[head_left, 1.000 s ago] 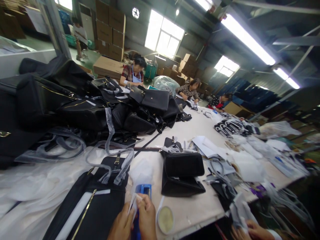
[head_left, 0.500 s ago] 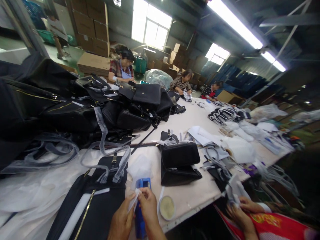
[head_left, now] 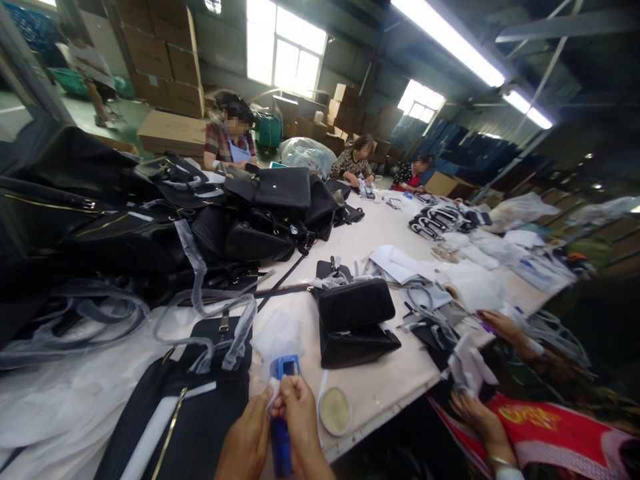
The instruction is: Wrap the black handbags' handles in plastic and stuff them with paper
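Observation:
My left hand point(head_left: 246, 430) is closed, pinching a small piece of thin white wrapping point(head_left: 273, 393) between thumb and fingers. Right beside it, my right hand point(head_left: 300, 417) has its fingertips pressed together; what is in them is too small to make out. Under both hands a long blue plastic tool point(head_left: 281, 443) lies on the table, partly hidden by my fingers. On the left lies a black backpack point(head_left: 210, 393) with a gold zip and plastic-wrapped straps. A round tin point(head_left: 335, 411) with pale yellowish contents stands by my right hand. Ahead is a small black bag point(head_left: 357, 323).
Black bags point(head_left: 240, 213) are heaped at the left and back of the table point(head_left: 370, 227). White sheets point(head_left: 403, 263) and plastic wrap point(head_left: 473, 283) lie to the right. A co-worker's hands point(head_left: 475, 413) are at the right edge; other people sit across the table.
My right fingers have shifted slightly and bunched together, while the white piece shows less. The co-worker at the right has reached one hand out over the table. The view has turned slightly right.

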Motion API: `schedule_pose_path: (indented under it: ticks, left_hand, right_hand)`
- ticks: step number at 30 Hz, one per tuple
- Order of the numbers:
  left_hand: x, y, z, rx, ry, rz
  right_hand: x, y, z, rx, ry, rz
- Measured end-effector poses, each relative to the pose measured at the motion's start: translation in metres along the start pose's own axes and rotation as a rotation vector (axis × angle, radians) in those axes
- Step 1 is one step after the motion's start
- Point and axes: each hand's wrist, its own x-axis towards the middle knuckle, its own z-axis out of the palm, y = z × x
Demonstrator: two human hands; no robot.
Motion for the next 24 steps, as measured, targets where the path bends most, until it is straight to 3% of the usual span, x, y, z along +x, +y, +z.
schedule_pose_path:
  ticks: [5, 7, 10, 13, 15, 17, 20, 24]
  left_hand:
    - [-0.005, 0.003, -0.002, -0.149, -0.102, -0.064]
    - [-0.005, 0.008, -0.007, -0.259, -0.143, -0.150]
    - [0.001, 0.015, -0.017, -0.557, -0.191, -0.468]
    - [0.013, 0.021, -0.023, -0.901, -0.142, -0.837]
    - [0.020, 0.023, -0.025, -1.065, -0.123, -0.956]
    - [0.025, 0.025, -0.028, -1.140, -0.163, -0.988]
    - [0.029, 0.025, -0.037, -1.111, -0.200, -1.022]
    - [0.032, 0.026, -0.047, -1.084, -0.186, -1.065]
  right_hand:
    - [-0.004, -0.001, -0.005, -0.154, 0.026, -0.078]
    - [-0.002, 0.001, -0.008, -0.183, 0.059, -0.082]
    - [-0.001, 0.002, -0.008, -0.128, 0.038, -0.098]
    - [-0.006, 0.000, -0.002, -0.054, 0.000, -0.099]
    - [-0.009, -0.005, 0.002, -0.060, -0.017, -0.105]
    - [-0.007, -0.011, -0.002, -0.130, -0.075, -0.121]
    - [0.000, -0.022, -0.031, -0.328, -0.128, -0.110]
    - [-0.009, -0.023, -0.090, -0.505, 0.040, -0.126]
